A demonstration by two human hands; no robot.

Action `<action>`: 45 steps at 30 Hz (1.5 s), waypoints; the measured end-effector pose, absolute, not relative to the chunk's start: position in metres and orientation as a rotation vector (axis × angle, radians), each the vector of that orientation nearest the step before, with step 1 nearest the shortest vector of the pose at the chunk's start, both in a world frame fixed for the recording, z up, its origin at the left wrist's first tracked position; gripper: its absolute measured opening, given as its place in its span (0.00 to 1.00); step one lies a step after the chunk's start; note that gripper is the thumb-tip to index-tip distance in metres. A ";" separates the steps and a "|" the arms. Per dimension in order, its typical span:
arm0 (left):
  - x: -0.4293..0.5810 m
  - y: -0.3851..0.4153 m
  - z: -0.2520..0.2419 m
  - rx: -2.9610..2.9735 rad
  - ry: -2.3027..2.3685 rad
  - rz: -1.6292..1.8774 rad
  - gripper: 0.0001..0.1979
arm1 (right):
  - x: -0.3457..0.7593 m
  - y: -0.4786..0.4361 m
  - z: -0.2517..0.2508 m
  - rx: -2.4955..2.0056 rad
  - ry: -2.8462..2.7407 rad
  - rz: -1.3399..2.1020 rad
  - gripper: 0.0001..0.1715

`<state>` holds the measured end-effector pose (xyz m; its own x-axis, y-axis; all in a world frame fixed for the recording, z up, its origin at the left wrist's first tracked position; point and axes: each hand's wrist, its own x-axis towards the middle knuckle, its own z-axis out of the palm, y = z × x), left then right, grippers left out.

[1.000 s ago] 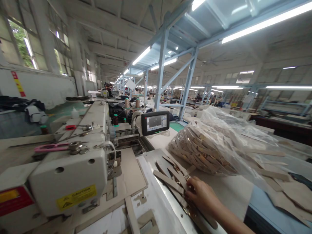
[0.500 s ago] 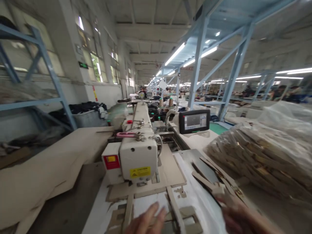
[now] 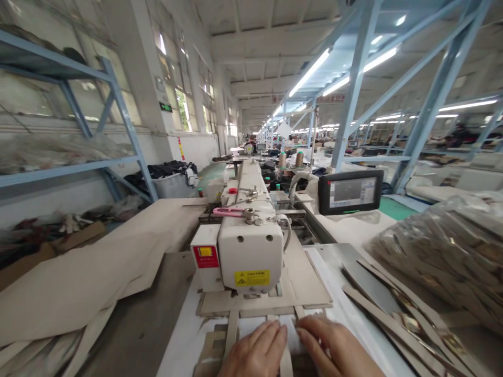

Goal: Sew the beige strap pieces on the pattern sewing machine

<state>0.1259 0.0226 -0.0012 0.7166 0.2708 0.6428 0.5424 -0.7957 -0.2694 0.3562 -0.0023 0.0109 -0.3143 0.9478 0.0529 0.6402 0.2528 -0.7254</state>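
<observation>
Sewing machine point(image 3: 251, 254) left of strap pile point(image 3: 396, 314)

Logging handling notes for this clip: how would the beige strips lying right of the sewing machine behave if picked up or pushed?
The beige strips look thin and flat, so probably light and somewhat bendy when lifted by one end. They overlap loosely on the smooth metal plate, so a push would likely slide and fan them. Nothing suggests rolling.

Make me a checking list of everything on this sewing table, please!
Surface: pale table, partly covered by beige boards.
Job's things: beige strip between both hands, in front of the sewing machine.
Clutter: loose strips; plastic bag of strips; pink tool on the machine.
Grips: left hand and right hand lie flat, fingers open.
Cables: tube looping at the machine head.
Surroundings: control screen, thread cones, blue shelving.
</observation>
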 end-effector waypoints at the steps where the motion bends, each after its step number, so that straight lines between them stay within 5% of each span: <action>1: 0.127 0.022 -0.001 -2.461 -0.617 -0.853 0.23 | 0.355 0.007 0.009 -1.408 -2.110 0.717 0.16; 5: 0.128 0.020 0.006 -2.388 -0.587 -0.891 0.21 | 0.341 0.026 0.004 -1.173 -2.307 0.570 0.23; 15: 0.133 0.035 -0.018 -2.580 -0.986 -0.791 0.16 | 0.319 0.054 -0.011 -1.275 -2.265 0.284 0.11; 23: 0.136 0.038 -0.028 -2.884 -1.163 -0.714 0.19 | 0.315 0.061 -0.021 -1.242 -2.217 0.179 0.16; 31: 0.132 0.042 -0.046 -2.821 -1.199 -0.624 0.26 | 0.311 0.074 -0.029 -1.142 -2.208 0.027 0.09; 45: 0.129 0.046 -0.061 -2.619 -1.053 -0.530 0.24 | 0.318 0.063 0.002 -1.325 -2.392 0.326 0.13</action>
